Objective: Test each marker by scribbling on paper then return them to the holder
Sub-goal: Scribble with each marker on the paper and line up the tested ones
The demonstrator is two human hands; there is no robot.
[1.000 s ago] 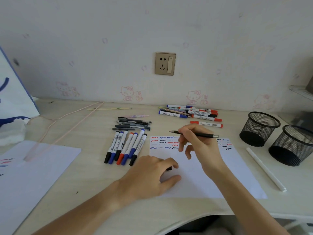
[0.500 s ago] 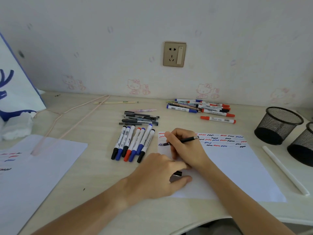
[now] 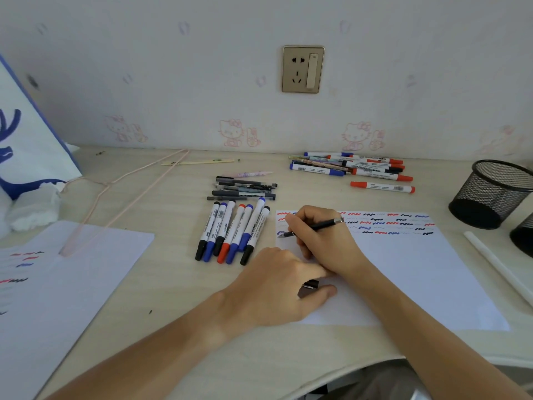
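While a white bag with a blue print (image 3: pixel 26 134) stands at the far left of the desk (image 3: pixel 161 298), a sheet with a few coloured scribbles (image 3: pixel 57 287) is seen lying in front of it, and a thin pink hanger (image 3: pixel 115 197) is laid partly over that sheet's far corner. Further right, a row of six capped markers (image 3: pixel 230 232) is lined up side by side, with a small heap of dark pens (image 3: pixel 245 190) just behind it. The left hand (image 3: pixel 274 293) is rested on the near left corner of the test paper (image 3: pixel 418 278), and a dark pen cap (image 3: pixel 308 287) is pinched between its thumb and curled fingers. Just beyond it, the right hand (image 3: pixel 323 241) is closed round a black pen (image 3: pixel 311 228), whose tip is set on the paper's left edge, beside rows of red, blue and black squiggles. A pile of red- and blue-capped markers (image 3: pixel 354 166) is gathered near the wall behind the paper. At the right edge, a black mesh holder (image 3: pixel 490 194) is stood, well apart from the pen, with a second mesh holder (image 3: pixel 523 235) partly cut off and a white stick (image 3: pixel 496 264) lying beside the paper.
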